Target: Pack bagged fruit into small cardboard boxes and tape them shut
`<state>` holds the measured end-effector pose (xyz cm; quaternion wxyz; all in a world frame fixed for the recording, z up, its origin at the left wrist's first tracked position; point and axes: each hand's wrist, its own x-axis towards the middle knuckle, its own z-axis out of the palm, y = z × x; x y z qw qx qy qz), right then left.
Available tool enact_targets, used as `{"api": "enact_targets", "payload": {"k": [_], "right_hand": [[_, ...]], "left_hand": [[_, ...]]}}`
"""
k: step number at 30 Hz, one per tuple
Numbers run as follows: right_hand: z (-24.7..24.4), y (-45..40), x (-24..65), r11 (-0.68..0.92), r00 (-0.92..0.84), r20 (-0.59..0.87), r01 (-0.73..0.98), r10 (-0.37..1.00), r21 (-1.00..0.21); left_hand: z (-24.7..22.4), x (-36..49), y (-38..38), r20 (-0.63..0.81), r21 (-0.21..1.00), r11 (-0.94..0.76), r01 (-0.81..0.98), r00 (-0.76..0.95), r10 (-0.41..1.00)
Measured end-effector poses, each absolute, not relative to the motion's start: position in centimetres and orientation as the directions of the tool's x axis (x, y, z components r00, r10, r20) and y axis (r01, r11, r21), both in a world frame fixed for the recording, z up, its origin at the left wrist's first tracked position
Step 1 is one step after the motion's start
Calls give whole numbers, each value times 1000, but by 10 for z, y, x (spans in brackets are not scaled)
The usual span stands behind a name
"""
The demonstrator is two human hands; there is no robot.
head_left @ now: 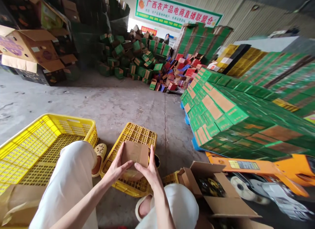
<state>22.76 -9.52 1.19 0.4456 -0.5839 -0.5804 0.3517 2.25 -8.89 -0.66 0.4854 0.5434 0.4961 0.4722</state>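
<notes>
Between my two hands is a small brown cardboard box (135,153), above an upturned yellow plastic crate (136,133). My left hand (120,163) grips its left side, thumb across the near top edge. On the opposite side my right hand (148,166) presses with its fingers, and the thumb lies near the other thumb. The box's top looks closed. Part of a dark round thing (157,160) shows just right of my right hand; its kind is unclear. Whether the box rests on the crate cannot be made out.
A large yellow crate (71,121) stands at left. To the right are an open carton (221,202) with dark and yellow items inside, an orange pallet jack (283,168) and stacked green boxes (221,107). Piled boxes (145,65) lie farther back, near a distant person (167,39).
</notes>
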Motion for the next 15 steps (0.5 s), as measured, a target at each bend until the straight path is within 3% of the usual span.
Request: {"api": "enact_targets", "payload": {"k": [5,10,15], "right_hand": [[34,-83,218,23,-13,22,104,1000,-994],[43,-89,212,58,28,64,181,998,-982],[33,-87,208,-40,145,-5,244,989,-969]], "left_hand": [[-6,8,-73,28,997,-35,68,110,994],[-8,17,-52,73,991,-79,107,62,995],[-7,24,-43,99,991,-103,88,45,994]]}}
